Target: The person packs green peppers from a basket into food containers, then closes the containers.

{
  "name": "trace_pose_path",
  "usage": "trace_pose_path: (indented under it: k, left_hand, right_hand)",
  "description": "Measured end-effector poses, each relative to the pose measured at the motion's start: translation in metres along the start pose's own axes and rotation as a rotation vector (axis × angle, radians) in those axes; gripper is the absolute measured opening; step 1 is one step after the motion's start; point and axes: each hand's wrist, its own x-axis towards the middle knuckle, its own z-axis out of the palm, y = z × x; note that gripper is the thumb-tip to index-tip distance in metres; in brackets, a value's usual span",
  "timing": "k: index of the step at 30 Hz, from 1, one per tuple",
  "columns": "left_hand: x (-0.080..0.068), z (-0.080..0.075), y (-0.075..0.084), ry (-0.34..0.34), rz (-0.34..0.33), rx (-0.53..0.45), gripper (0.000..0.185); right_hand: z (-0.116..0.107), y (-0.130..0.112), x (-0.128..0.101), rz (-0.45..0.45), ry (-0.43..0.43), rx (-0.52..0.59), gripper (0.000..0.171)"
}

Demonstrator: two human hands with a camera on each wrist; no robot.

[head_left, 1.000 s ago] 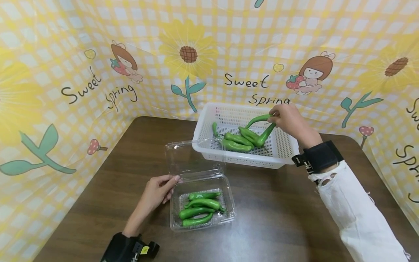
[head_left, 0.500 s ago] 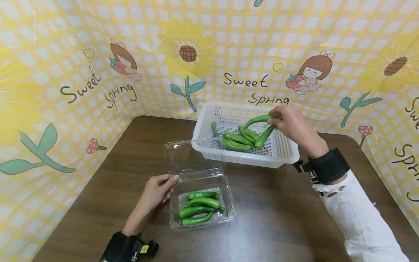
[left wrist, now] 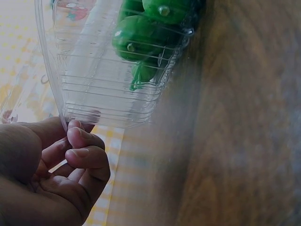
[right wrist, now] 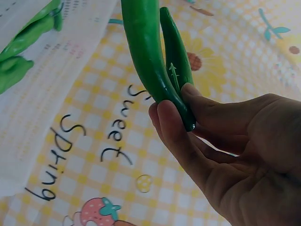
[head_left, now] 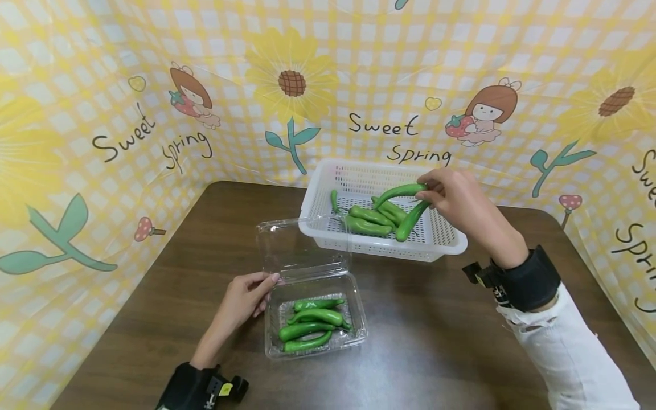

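Note:
My right hand (head_left: 463, 205) pinches two green chili peppers by their ends above the white basket (head_left: 376, 247). One is a curved pepper (head_left: 400, 191) pointing left; the other, a straighter pepper (head_left: 411, 221), slants down toward the front. The right wrist view shows both peppers (right wrist: 146, 52) between thumb and fingers. Near the table's middle, my left hand (head_left: 247, 296) grips the left rim of a clear plastic clamshell box (head_left: 361, 302), thumb against fingers. Its lid (head_left: 302, 247) stands raised at the back. Several green peppers (head_left: 315, 316) lie side by side inside the box.
More green peppers (head_left: 369, 222) lie in the perforated basket, with a small one at its left end. The raised lid overlaps the basket's front left corner in view. A yellow checked cloth (head_left: 205, 34) rises behind the brown table (head_left: 430, 341).
My right hand has shifted slightly right and toward me, drawing the two peppers up from the others in the basket. My left hand and the clamshell box have stayed in place.

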Motion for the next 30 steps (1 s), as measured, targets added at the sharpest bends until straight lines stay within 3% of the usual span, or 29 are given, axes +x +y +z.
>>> trace_pose_path:
  k: [10,17,30]
  left_hand:
    - [-0.001,-0.001,-0.002,0.003,0.032,-0.01,0.034]
    - [-0.001,0.0,0.0,-0.004,0.032,-0.009,0.034]
    - [-0.001,0.001,0.0,0.008,0.021,0.004,0.033]
  right_hand:
    - [-0.001,-0.02,-0.02,-0.123,0.01,-0.008,0.025]
    - [0.007,-0.034,-0.029,-0.158,-0.011,0.019,0.023]
    - [0.045,-0.05,-0.037,-0.244,-0.054,0.074,0.018]
